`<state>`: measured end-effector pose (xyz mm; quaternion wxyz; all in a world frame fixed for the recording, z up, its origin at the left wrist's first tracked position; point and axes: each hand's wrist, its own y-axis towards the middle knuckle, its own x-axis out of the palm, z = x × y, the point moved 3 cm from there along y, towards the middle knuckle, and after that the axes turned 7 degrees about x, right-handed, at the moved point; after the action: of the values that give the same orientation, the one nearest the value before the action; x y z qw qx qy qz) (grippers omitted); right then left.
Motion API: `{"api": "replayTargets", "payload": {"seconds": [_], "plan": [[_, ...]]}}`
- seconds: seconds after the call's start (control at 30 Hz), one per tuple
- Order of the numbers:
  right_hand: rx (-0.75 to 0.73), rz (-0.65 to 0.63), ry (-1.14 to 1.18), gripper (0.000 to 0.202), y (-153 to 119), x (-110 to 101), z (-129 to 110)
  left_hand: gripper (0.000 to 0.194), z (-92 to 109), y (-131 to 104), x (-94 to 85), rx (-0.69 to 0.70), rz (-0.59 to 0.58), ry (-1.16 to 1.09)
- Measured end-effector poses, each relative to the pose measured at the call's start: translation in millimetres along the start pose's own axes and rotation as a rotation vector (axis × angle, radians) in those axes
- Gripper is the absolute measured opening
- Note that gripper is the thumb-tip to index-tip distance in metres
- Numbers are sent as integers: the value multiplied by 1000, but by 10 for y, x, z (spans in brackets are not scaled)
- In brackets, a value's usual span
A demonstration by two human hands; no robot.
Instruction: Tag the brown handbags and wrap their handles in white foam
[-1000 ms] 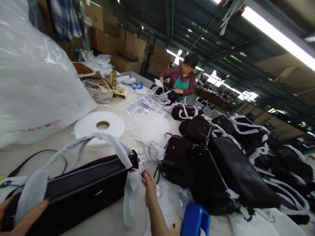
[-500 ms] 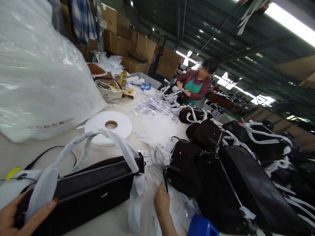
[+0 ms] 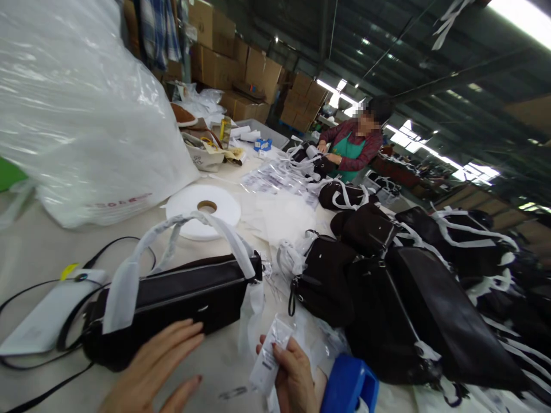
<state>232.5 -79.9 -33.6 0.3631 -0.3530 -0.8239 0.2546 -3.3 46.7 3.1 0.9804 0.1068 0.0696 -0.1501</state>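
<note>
In front of me a black handbag (image 3: 185, 307) rests on the table, its handles (image 3: 148, 246) wrapped in white paper. My left hand (image 3: 157, 364) is off the bag, fingers spread, just in front of its lower edge. To the right, my right hand (image 3: 295, 376) pinches a small white tag (image 3: 271, 353) with dark print, apparently in a clear sleeve. Left of the bag a long black strap (image 3: 114, 246) loops over a white flat piece (image 3: 55, 312).
A white tape roll (image 3: 181, 212) lies behind the bag, beside a big plastic sack (image 3: 99, 115). Several dark bags (image 3: 327, 281) pile up at right. A blue plastic holder (image 3: 348, 384) stands at the near edge. Across the table a person in a green apron (image 3: 350, 152) handles a bag.
My left hand has let go of the handbag's left end and moved right. My right hand has left the strap loop of a neighbouring bag and now holds the tag. The view has shifted slightly.
</note>
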Motion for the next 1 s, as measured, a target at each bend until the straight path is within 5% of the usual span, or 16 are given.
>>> {"api": "replayTargets", "payload": {"seconds": [0.1,0.2,0.27,0.37,0.53,0.77,1.0], "plan": [[7,-18,-4,35,-112,248,34,58,-29,-57,378,-376,-367,-182],[-10,-14,7,35,-158,401,49,54,-61,-95,665,-449,-645,-338],[-31,5,29,35,-157,439,53,35,-140,-140,760,-464,-719,-398],[-55,49,64,36,-133,428,65,15,-306,-246,797,-587,-691,-486],[-58,117,117,36,-75,363,135,11,-444,-344,733,-706,-556,-647],[-61,134,107,39,2,325,232,3,-493,-313,567,-702,-520,-482],[-96,170,62,42,140,105,328,21,-592,-279,451,-753,-465,-331]]}}
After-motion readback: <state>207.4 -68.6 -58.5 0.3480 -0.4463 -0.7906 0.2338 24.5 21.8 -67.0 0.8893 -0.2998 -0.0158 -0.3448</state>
